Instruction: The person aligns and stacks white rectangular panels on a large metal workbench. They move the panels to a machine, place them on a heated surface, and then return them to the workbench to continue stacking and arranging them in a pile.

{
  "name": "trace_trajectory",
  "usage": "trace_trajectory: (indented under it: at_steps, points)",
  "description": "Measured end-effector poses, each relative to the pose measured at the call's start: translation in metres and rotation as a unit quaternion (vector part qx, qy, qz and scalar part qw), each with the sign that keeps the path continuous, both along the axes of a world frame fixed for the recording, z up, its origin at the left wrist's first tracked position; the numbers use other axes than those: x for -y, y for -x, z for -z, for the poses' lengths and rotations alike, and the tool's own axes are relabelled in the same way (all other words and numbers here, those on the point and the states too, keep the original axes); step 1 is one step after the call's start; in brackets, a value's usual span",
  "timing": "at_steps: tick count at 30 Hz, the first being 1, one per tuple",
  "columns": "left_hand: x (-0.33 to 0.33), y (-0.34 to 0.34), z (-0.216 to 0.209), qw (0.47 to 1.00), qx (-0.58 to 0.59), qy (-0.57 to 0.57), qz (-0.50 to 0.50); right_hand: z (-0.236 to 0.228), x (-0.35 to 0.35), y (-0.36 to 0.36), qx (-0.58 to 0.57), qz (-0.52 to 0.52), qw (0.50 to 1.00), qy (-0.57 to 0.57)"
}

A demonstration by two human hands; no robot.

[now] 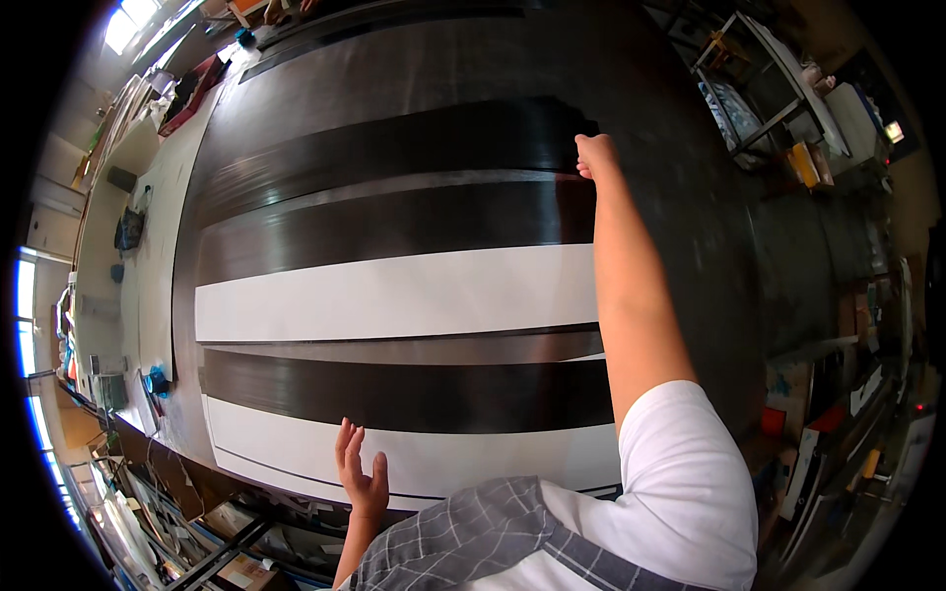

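Long black strips [394, 143] and white strips [394, 295] lie side by side across a big dark table [690, 246]. My right hand [594, 155] reaches far out, fingers closed on the right end of the far black strip. My left hand [360, 471] rests flat with fingers spread on the nearest white strip [463, 458], close to the table's near edge. A second black strip [394, 227] and a third [414, 394] lie between the white ones.
Shelves with boxes and papers [148, 492] stand below the table's near-left edge. A metal-frame rack [759, 98] and cluttered benches [847, 374] fill the right side. A white sheet [163, 227] runs along the table's left end.
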State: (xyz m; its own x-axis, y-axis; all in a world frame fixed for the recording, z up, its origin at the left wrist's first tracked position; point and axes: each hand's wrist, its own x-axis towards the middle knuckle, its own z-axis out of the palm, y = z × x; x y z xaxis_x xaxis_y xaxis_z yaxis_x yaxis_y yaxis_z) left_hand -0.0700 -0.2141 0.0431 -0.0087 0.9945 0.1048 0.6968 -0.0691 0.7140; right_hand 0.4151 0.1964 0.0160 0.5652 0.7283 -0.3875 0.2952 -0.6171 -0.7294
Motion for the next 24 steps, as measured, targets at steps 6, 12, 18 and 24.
trace_trajectory:
  at_steps: [6,12,18,24]
  points:
    - [0.011,0.0,0.002,1.0,0.01,-0.009,-0.021,0.022,-0.011,-0.018,-0.011,0.048,0.999,-0.003]
    - [0.009,-0.006,0.001,0.999,0.024,-0.013,-0.023,0.01,-0.01,-0.01,-0.028,0.032,0.999,0.014]
    - [-0.028,-0.012,-0.003,0.998,0.068,0.001,-0.013,-0.006,0.019,0.007,0.036,-0.093,0.959,-0.264]
    - [-0.119,-0.042,-0.002,0.88,0.44,0.146,-0.1,-0.08,0.215,0.134,-0.139,-0.227,0.883,-0.387]
